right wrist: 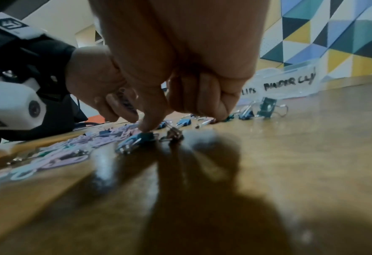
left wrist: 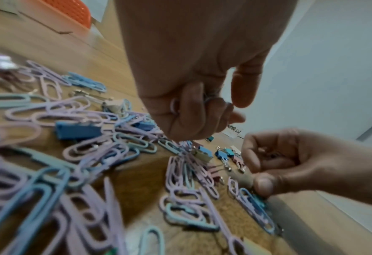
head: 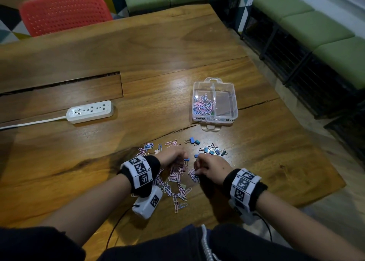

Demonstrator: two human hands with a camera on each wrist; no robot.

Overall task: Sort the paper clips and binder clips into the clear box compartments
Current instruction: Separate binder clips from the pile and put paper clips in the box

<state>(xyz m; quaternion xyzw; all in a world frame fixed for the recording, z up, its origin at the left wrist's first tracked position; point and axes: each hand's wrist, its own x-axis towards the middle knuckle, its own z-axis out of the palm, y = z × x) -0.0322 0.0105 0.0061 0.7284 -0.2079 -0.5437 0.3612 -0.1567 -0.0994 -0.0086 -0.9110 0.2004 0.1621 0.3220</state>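
A clear two-compartment box [head: 235, 104] stands up the table from my hands, with paper clips [head: 202, 105] in its left compartment; its "BINDER CLIP" label [right wrist: 289, 82] faces me. Pink and blue paper clips [head: 175, 183] lie scattered between my wrists. Small binder clips [head: 212, 152] lie loose just beyond my right hand. My left hand [head: 173, 156] hovers over the pile, its curled fingers [left wrist: 191, 112] gripping a few paper clips. My right hand [head: 209, 168] is curled low over the table, its thumb tip [right wrist: 147, 126] touching a blue binder clip [right wrist: 141, 138]. I cannot see inside that fist.
A white power strip [head: 89, 111] with its cord lies at the left of the wooden table [head: 158, 63], near a long slot [head: 59, 82]. A red chair [head: 65, 11] stands at the far side. Green benches [head: 316, 27] run past the table's right edge.
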